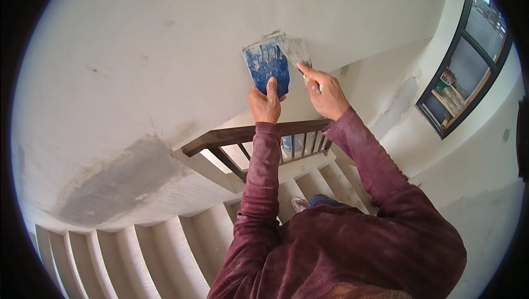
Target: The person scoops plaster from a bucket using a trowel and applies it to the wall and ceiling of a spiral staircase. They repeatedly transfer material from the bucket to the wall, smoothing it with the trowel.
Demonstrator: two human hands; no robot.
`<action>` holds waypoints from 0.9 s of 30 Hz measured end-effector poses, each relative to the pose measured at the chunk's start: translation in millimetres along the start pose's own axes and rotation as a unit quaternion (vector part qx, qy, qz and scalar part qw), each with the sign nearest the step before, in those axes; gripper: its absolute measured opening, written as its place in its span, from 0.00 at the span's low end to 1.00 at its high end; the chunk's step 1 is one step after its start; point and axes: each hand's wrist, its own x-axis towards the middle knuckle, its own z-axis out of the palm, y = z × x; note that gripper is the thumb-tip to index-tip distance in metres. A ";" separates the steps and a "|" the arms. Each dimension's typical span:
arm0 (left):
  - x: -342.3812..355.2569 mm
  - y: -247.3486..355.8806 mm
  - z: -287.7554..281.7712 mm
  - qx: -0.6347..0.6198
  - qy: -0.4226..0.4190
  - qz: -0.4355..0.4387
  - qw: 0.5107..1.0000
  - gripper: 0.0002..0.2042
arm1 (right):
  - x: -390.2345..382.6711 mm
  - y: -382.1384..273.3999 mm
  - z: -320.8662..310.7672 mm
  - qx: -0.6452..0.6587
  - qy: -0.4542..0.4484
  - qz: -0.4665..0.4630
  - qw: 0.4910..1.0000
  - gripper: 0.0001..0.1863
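In front of the pale wall (165, 40), both arms reach up and forward in maroon sleeves. My left hand (264, 104) grips a blue plastic putty board (269, 67) by its lower end, thumb on its face. White putty streaks the board's face and crusts its far edge. My right hand (327, 96) is closed around the handle of a putty knife (296, 52), index finger stretched toward the blade. The blade is coated with pale putty, and its left edge meets or overlaps the board's upper right corner. Most of the knife's handle is hidden in the hand.
A dark handrail (223, 136) with balusters runs below my hands. Stair steps (160, 244) curve down at the lower left and under me. A grey patch (121, 183) marks the wall at left. A dark-framed window (468, 59) is at the right.
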 end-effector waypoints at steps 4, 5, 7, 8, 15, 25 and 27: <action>5.8 -5.1 -2.9 0.005 -0.021 0.022 1.000 0.14 | -14.7 26.5 16.7 0.000 0.057 -0.072 0.996 0.23; 4.2 -8.2 -5.4 0.015 -0.022 0.020 0.999 0.14 | -1.8 22.6 15.9 0.006 0.059 -0.071 0.996 0.23; -1.8 -3.8 -1.4 0.003 -0.008 0.010 1.000 0.14 | 10.4 2.6 2.6 0.014 0.036 -0.023 0.999 0.23; -2.4 0.0 -2.0 -0.001 0.002 0.010 1.000 0.15 | 7.0 4.4 3.3 -0.002 0.029 -0.038 0.999 0.23; 1.0 -11.1 -5.2 0.052 -0.008 0.037 0.998 0.15 | -3.3 7.4 12.3 -0.016 0.025 -0.048 0.998 0.23; -1.1 -3.8 -4.1 0.033 0.000 0.026 0.999 0.14 | 2.2 -2.8 9.1 -0.018 0.027 -0.018 0.999 0.21; 2.1 -2.7 -7.3 0.016 0.001 0.018 1.000 0.13 | -8.7 2.4 13.8 0.003 0.015 -0.030 0.999 0.21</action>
